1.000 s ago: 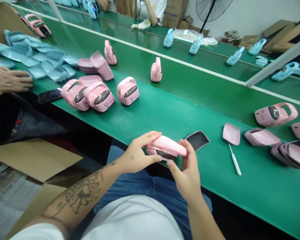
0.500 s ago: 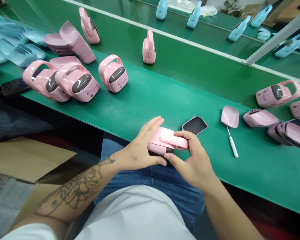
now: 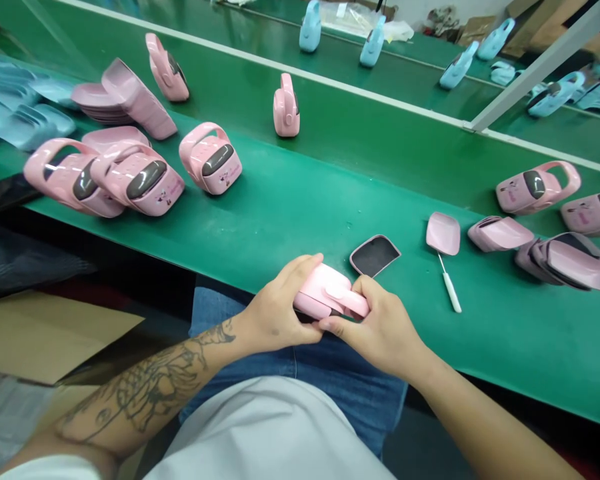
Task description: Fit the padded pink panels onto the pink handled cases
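A pink plastic case with a looped handle (image 3: 325,288) is held on its side above my lap, at the near edge of the green bench. My left hand (image 3: 283,303) wraps round its wide end, thumb below and fingers over the top. My right hand (image 3: 380,320) grips it at the handle end, thumb on the underside near a dark part. Both palms hide much of the case. Just beyond, a loose pink shell with a dark inside (image 3: 376,256) lies on the bench. A white-handled screwdriver (image 3: 451,292) lies to the right, its tip at a pink cover (image 3: 443,233).
Finished-looking pink cases (image 3: 211,159) stand at the left, beside stacked pink covers (image 3: 139,99) and light-blue covers (image 3: 23,110). At right are more pink cases (image 3: 535,188) and shells (image 3: 567,261). A white rail (image 3: 340,89) crosses behind; blue cases (image 3: 310,28) stand beyond.
My left fingers have closed from stretched out to wrapped round the case's wide end. My right fingers have curled in more at the handle. The whole view has shifted slightly.
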A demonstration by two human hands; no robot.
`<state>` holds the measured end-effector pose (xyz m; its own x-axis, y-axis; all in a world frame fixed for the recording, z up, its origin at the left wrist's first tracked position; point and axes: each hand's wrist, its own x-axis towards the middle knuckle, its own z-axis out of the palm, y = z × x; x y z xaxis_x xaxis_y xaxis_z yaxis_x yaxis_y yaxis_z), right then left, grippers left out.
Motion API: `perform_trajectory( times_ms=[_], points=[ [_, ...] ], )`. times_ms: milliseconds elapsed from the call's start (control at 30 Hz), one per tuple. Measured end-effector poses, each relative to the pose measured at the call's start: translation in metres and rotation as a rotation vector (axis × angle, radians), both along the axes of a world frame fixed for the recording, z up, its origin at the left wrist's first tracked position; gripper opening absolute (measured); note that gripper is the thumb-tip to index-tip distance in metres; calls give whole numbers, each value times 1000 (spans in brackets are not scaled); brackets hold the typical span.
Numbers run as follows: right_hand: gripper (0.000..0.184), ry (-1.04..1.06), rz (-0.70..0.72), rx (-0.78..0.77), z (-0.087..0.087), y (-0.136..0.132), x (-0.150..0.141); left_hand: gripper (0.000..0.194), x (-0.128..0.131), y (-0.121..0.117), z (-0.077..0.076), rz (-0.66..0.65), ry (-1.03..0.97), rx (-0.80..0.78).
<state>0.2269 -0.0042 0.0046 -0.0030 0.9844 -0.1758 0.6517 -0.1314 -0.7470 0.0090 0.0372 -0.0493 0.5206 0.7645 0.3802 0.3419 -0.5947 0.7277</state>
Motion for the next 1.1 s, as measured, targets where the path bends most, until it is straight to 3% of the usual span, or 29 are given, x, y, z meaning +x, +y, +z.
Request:
perform_trajectory(
  times_ms=[267,467,633,833,1100],
  points=[
    [72,117,14,108,-13,1,1,96,0,2,7,19,30,-34],
    [65,159,17,139,-19,1,-1,95,0,-1,7,59,38,-58],
    [50,103,-24,112,-10,1,1,97,0,5,14,127,104,-168],
    [43,134,-57,137,-9,-6,-3,92,6,-1,17,152,138,-132],
    [45,148,-61,183,-11,-4,-10,79,9,-10,19,197,82,-141]
  ],
)
